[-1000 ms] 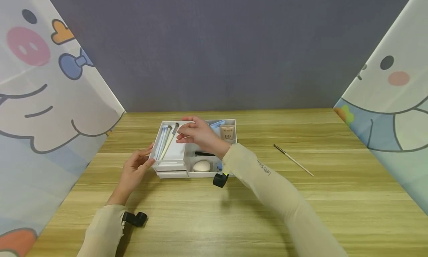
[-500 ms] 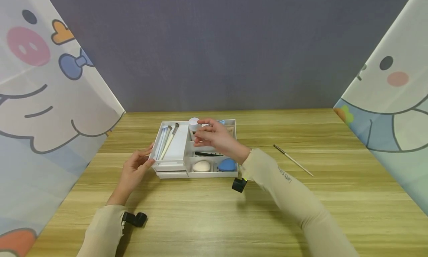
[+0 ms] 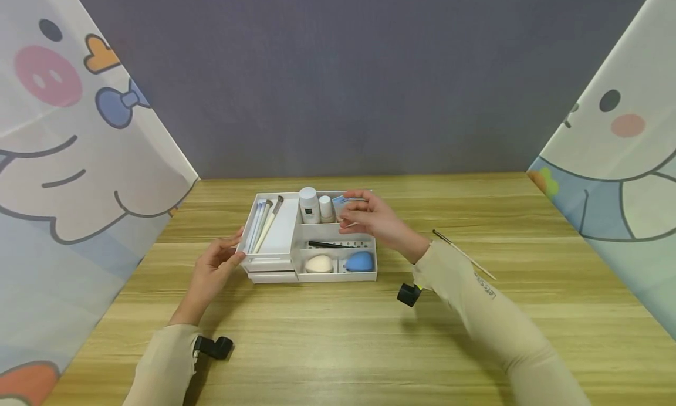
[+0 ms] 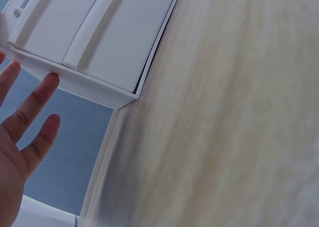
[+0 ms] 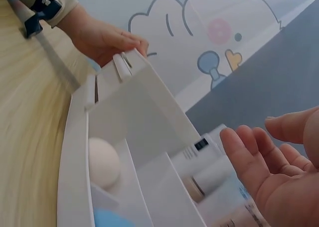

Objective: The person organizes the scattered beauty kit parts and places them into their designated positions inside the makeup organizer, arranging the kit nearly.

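Observation:
A white makeup organizer (image 3: 296,266) with drawers and compartments stands on the wooden table. My left hand (image 3: 213,268) rests at its front left corner; in the left wrist view, spread, nearly straight fingers touch the side wall. Over the back right compartment hovers my right hand (image 3: 380,221), holding nothing, its fingers loosely bent. It partly hides the tubes beneath. Several makeup brushes (image 3: 266,225) lie in the top left tray. A white bottle (image 3: 308,206) and a smaller white-capped bottle (image 3: 326,209) stand at the back. A black pencil-like stick (image 3: 327,244) lies in the middle compartment.
A cream makeup sponge (image 3: 319,264) and a blue makeup sponge (image 3: 360,261) sit in the front compartments. One thin makeup brush (image 3: 465,254) lies on the table (image 3: 327,341) right of the organizer. A dark panel (image 3: 359,83) rises behind the table, between cartoon-printed side panels.
My right hand has moved rightward from above the brush tray to above the back right compartment, uncovering the bottles and the blue sponge. My left hand stays at the organizer's corner.

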`<state>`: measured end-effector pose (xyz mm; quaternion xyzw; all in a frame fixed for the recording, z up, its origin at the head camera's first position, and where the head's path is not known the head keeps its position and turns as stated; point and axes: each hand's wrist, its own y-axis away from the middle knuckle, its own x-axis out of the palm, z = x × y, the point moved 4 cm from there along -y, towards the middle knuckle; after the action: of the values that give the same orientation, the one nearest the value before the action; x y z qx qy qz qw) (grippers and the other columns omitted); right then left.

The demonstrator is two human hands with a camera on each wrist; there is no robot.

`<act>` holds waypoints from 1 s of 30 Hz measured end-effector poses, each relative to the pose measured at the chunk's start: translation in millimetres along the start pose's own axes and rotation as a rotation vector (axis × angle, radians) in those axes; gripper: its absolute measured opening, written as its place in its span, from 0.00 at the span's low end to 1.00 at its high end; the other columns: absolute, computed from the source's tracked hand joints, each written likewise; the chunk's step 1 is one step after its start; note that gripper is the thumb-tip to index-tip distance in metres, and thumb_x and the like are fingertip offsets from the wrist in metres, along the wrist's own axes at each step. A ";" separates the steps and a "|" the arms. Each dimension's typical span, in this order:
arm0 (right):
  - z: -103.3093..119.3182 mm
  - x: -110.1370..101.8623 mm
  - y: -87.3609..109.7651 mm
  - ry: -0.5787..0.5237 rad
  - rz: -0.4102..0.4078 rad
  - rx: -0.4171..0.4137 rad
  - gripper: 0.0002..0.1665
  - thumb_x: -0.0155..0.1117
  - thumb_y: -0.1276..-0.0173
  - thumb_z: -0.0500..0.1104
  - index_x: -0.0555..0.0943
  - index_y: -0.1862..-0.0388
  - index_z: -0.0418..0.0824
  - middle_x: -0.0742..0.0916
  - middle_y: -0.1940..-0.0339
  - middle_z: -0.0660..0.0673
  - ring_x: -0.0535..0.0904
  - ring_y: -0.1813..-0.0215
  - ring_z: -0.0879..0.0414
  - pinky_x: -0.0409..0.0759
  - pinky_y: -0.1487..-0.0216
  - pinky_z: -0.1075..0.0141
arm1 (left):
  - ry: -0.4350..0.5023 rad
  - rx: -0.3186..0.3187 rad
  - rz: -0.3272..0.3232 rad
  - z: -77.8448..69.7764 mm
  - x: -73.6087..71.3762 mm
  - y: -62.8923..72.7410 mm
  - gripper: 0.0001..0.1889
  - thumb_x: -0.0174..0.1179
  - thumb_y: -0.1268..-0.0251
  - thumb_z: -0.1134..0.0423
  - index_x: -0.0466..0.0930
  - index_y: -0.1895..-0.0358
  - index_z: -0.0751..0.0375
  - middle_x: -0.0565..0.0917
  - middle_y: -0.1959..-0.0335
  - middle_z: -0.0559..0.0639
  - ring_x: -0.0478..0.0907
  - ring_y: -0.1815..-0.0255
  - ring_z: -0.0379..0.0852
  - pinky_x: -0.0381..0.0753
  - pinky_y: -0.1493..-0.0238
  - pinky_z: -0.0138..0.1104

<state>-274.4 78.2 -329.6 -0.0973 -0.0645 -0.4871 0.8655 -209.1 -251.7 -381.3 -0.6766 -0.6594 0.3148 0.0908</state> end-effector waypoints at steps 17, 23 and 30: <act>0.9 -64.3 33.3 0.167 -0.069 0.048 0.31 0.51 0.26 0.26 0.54 0.29 0.26 0.79 0.59 0.43 0.83 0.59 0.54 0.82 0.47 0.54 | 0.016 0.001 0.006 4.1 -0.2 1.4 0.12 0.55 0.36 0.85 0.73 0.50 0.81 0.76 0.35 0.37 0.82 0.56 0.32 0.79 0.57 0.22; -3.2 -90.3 48.5 0.227 -0.070 0.084 0.30 0.51 0.25 0.27 0.54 0.29 0.24 0.80 0.58 0.44 0.83 0.57 0.53 0.81 0.45 0.52 | 0.018 0.026 -0.006 3.6 0.0 0.4 0.13 0.56 0.37 0.86 0.74 0.50 0.81 0.77 0.37 0.38 0.81 0.55 0.31 0.78 0.57 0.21; -3.2 -124.8 68.5 0.312 -0.073 0.119 0.32 0.53 0.25 0.28 0.52 0.29 0.24 0.78 0.55 0.42 0.82 0.53 0.51 0.82 0.48 0.59 | 0.023 0.033 -0.015 5.3 -0.2 -1.1 0.14 0.56 0.40 0.89 0.73 0.51 0.82 0.76 0.37 0.37 0.82 0.56 0.31 0.77 0.57 0.21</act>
<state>-280.2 215.8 -365.7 0.0332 0.0384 -0.5227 0.8510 -212.9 -253.3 -384.8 -0.6735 -0.6581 0.3175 0.1118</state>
